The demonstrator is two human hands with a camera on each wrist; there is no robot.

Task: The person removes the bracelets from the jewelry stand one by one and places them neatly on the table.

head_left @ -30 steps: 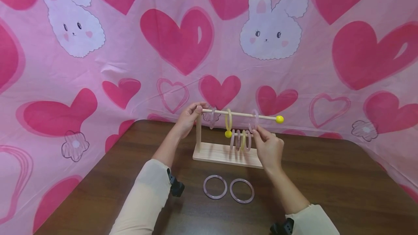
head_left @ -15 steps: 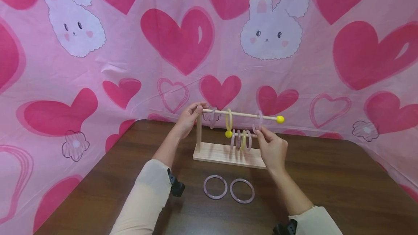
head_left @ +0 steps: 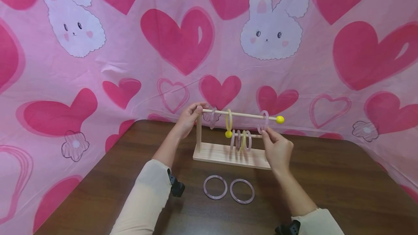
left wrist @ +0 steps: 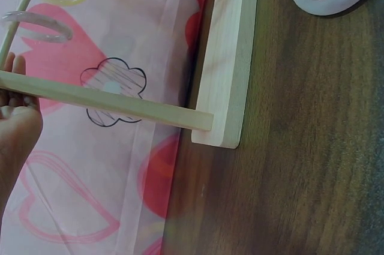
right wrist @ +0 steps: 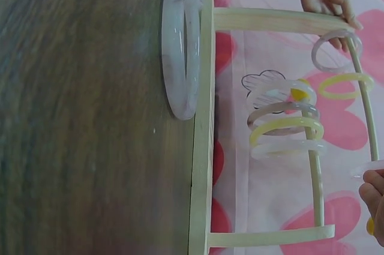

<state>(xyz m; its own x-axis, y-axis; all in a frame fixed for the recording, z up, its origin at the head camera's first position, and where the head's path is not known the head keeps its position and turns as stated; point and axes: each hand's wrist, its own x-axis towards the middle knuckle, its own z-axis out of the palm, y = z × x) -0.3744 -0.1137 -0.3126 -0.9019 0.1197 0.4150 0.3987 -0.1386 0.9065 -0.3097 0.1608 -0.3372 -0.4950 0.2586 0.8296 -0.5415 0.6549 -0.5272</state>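
A wooden bangle rack stands on the table. My left hand grips the top of its left post, thumb in front and fingers partly hidden behind. Near the right end of the upper rod, my right hand pinches the lower edge of a pale lilac bangle that hangs around the rod. Further left on that rod hang a yellow bangle and another lilac bangle. Several lilac and yellow bangles sit together on the lower rod. The right wrist view shows only part of my right hand.
Two lilac bangles, one on the left and one on the right, lie flat on the brown table before the rack. Yellow balls cap the upper rod and lower rod. A pink heart-patterned cloth hangs behind.
My right hand has slid the pinched lilac bangle rightward along the upper rod, closer to the yellow ball. The left hand stays on the post, and the other bangles have not moved.
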